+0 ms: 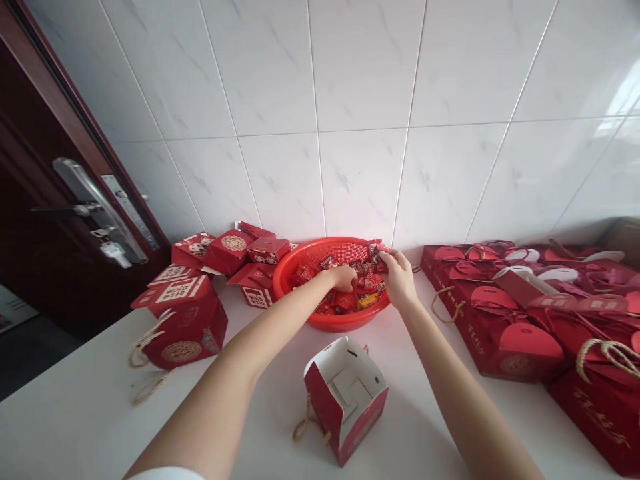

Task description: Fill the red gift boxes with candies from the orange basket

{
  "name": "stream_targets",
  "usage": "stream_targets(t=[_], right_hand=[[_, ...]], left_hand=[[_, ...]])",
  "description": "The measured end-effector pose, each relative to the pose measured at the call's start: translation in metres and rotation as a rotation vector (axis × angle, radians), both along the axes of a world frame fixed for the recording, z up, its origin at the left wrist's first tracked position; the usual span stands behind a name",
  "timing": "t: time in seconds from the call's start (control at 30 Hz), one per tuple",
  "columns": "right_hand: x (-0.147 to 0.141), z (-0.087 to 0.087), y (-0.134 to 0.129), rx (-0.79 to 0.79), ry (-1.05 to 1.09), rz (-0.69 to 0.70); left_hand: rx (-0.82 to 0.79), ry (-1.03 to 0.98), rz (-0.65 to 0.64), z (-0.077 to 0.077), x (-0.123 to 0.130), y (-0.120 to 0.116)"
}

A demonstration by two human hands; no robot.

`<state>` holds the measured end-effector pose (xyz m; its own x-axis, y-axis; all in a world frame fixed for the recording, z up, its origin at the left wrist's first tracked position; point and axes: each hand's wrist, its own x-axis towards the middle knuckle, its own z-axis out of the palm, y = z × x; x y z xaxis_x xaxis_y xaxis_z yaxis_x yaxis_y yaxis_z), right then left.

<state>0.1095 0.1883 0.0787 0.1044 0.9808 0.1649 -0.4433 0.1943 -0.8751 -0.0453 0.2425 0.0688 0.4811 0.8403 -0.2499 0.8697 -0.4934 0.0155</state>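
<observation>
A red plastic basket (331, 323) against the wall holds many wrapped candies (345, 301). Down among the candies is my left hand (344, 278), its fingers curled; what they grip, if anything, is hidden. At the basket's right rim, my right hand (397, 270) is closed on wrapped candies (379, 258), thumb and fingers pressed round them. In front of the basket stands an open red gift box (367, 419) with a white inside and a rope handle on its left. Its flaps are up, and nothing shows inside it.
Several red boxes (183, 327) are piled at the left, some with rope handles. Rows of closed red boxes (517, 333) fill the right side of the white table (250, 437). A tiled wall (280, 180) rises behind. A dark red door (45, 133) with keys stands at the left.
</observation>
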Motion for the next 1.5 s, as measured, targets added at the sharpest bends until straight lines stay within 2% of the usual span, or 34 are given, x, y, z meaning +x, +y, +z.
stream_targets(t=[0.13,0.33,0.53,0.8,1.5], right_hand=[[-0.001,-0.002,0.002,0.005,-0.007,-0.006],[-0.001,-0.003,0.002,0.016,-0.018,-0.008],[-0.001,-0.003,0.002,0.018,-0.009,-0.019],[0.0,-0.002,0.001,0.014,-0.004,-0.005],[0.005,0.002,0.0,0.006,0.085,0.115]], left_hand=[[0.057,-0.012,0.037,-0.001,0.0,-0.003],[0.033,-0.066,-0.038,0.001,0.008,-0.006],[0.05,-0.093,0.035,-0.002,0.003,-0.001],[0.016,-0.158,0.039,-0.002,-0.002,0.0],[-0.04,-0.173,0.14,-0.007,-0.008,0.005]])
